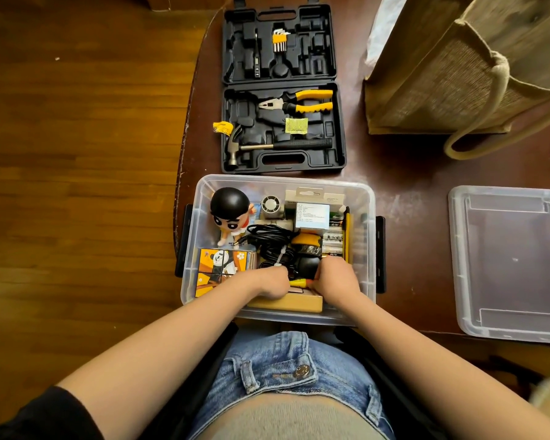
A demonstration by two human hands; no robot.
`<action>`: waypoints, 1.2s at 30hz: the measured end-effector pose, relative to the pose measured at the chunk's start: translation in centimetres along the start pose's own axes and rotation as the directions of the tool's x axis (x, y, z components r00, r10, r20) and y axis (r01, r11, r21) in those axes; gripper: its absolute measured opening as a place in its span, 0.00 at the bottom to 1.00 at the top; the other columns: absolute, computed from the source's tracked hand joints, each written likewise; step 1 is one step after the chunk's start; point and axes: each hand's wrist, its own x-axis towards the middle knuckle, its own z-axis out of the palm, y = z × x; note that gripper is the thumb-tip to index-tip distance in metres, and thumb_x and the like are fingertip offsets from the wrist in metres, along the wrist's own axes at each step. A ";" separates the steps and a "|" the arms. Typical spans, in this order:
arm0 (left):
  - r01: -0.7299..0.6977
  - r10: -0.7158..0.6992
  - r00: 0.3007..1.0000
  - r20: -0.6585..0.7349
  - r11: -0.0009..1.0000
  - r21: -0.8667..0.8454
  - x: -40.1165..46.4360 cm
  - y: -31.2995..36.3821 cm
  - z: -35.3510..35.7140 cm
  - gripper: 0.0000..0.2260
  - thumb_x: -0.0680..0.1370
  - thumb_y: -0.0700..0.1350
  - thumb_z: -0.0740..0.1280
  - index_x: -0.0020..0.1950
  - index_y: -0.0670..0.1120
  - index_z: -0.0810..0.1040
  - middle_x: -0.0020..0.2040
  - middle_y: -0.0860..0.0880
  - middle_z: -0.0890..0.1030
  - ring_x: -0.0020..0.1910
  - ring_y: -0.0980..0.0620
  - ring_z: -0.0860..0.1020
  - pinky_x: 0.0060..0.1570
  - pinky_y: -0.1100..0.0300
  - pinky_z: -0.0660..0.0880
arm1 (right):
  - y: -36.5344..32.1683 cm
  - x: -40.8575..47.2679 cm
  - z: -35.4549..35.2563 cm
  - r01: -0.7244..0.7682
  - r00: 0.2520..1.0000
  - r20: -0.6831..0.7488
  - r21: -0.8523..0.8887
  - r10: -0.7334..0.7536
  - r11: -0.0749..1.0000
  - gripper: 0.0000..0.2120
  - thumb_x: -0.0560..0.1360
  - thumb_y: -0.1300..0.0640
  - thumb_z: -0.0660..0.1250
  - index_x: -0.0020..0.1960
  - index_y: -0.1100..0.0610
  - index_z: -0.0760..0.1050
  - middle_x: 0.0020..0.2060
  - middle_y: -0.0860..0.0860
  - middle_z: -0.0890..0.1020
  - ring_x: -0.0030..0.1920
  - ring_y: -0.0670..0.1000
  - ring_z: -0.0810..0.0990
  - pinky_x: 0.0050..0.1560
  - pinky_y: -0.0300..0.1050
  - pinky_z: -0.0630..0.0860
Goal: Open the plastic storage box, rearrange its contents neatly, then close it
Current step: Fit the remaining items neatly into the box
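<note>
The clear plastic storage box (pixel 367 198) stands open at the table's near edge. Inside are a black-haired figurine (pixel 230 214), a panda-print box (pixel 221 268), coiled black cable (pixel 272 244), batteries (pixel 332 241), a white labelled package (pixel 311 214) and a tan cardboard box (pixel 291 303). Both my hands are down in the box's near part. My left hand (pixel 272 281) is curled by the cable bundle. My right hand (pixel 338 277) is curled beside a black and yellow object (pixel 305 249); a yellow-handled tool (pixel 299 283) lies between the hands. What the fingers hold is hidden. The clear lid (pixel 511 262) lies on the table to the right.
An open black tool case (pixel 283 87) with pliers, hammer and hex keys lies just behind the box. A woven jute bag (pixel 451 68) stands at the back right. The table's left edge drops to a wooden floor (pixel 77 154).
</note>
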 end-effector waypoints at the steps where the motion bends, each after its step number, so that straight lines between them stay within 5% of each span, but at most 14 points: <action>1: -0.005 0.005 1.000 -0.004 1.000 0.005 0.0 0.0 0.0 0.18 0.82 0.39 0.52 0.71 0.35 0.64 0.69 0.37 0.69 0.51 0.51 0.65 0.55 0.56 0.68 | 0.0 0.1 0.1 -0.006 1.000 -0.006 0.003 0.006 1.000 0.07 0.73 0.56 0.69 0.48 0.59 0.78 0.41 0.53 0.80 0.43 0.54 0.79 0.38 0.41 0.71; 7: -0.044 0.051 0.997 -0.060 0.993 0.107 -1.0 0.0 -0.1 0.15 0.81 0.39 0.53 0.64 0.39 0.73 0.61 0.40 0.77 0.55 0.45 0.75 0.62 0.48 0.68 | 0.0 0.4 0.0 0.011 0.999 0.046 -0.043 -0.009 0.999 0.12 0.73 0.54 0.69 0.53 0.58 0.79 0.47 0.54 0.82 0.46 0.54 0.80 0.38 0.40 0.70; 13: -0.058 0.060 0.998 -0.027 0.996 0.075 -2.0 0.4 -0.5 0.15 0.83 0.40 0.52 0.55 0.34 0.76 0.49 0.41 0.77 0.46 0.46 0.72 0.48 0.54 0.69 | 0.8 0.1 -0.6 0.145 0.975 0.180 -0.083 -0.128 0.986 0.11 0.77 0.61 0.60 0.53 0.57 0.80 0.49 0.54 0.82 0.50 0.55 0.80 0.44 0.43 0.74; 16: -0.058 0.054 0.997 0.046 0.995 0.081 -1.8 0.9 -1.0 0.17 0.84 0.45 0.51 0.58 0.35 0.75 0.51 0.42 0.75 0.48 0.48 0.71 0.53 0.54 0.68 | 1.1 -0.5 -1.2 0.229 0.942 0.255 -0.021 -0.217 0.973 0.17 0.78 0.64 0.58 0.61 0.53 0.78 0.59 0.51 0.79 0.59 0.52 0.77 0.59 0.43 0.73; 20: -0.057 0.043 0.993 0.114 0.991 0.121 -1.6 0.9 -1.2 0.19 0.84 0.48 0.50 0.61 0.37 0.74 0.58 0.41 0.76 0.51 0.49 0.71 0.59 0.54 0.67 | 0.7 -0.5 -1.7 0.239 0.921 0.323 -0.028 -0.217 0.971 0.18 0.77 0.65 0.57 0.62 0.53 0.78 0.60 0.52 0.79 0.58 0.53 0.77 0.60 0.45 0.74; 25: -0.081 0.084 0.996 -0.028 0.992 0.093 -1.4 0.5 -0.7 0.16 0.83 0.45 0.53 0.47 0.39 0.77 0.43 0.43 0.75 0.44 0.48 0.72 0.47 0.57 0.67 | 0.7 -0.5 -1.9 0.205 0.922 0.340 -0.021 -0.186 0.979 0.17 0.78 0.65 0.58 0.62 0.55 0.78 0.59 0.52 0.79 0.57 0.52 0.77 0.58 0.42 0.73; 30: 0.009 -0.009 0.999 0.045 1.000 0.005 -1.2 1.2 -0.7 0.17 0.83 0.42 0.50 0.61 0.35 0.75 0.60 0.39 0.77 0.51 0.47 0.72 0.55 0.55 0.68 | 0.4 -0.3 -1.7 0.154 0.926 0.355 -0.051 -0.126 0.987 0.15 0.78 0.63 0.57 0.59 0.58 0.79 0.56 0.56 0.81 0.54 0.55 0.78 0.57 0.45 0.76; 36: -0.006 0.001 0.998 0.065 0.997 0.079 -0.9 1.0 -0.5 0.19 0.84 0.47 0.50 0.64 0.37 0.73 0.64 0.40 0.75 0.61 0.44 0.73 0.59 0.55 0.66 | 0.2 -0.3 -1.7 0.137 0.919 0.379 -0.056 -0.106 0.989 0.14 0.79 0.63 0.57 0.58 0.62 0.78 0.53 0.58 0.81 0.53 0.56 0.78 0.54 0.45 0.74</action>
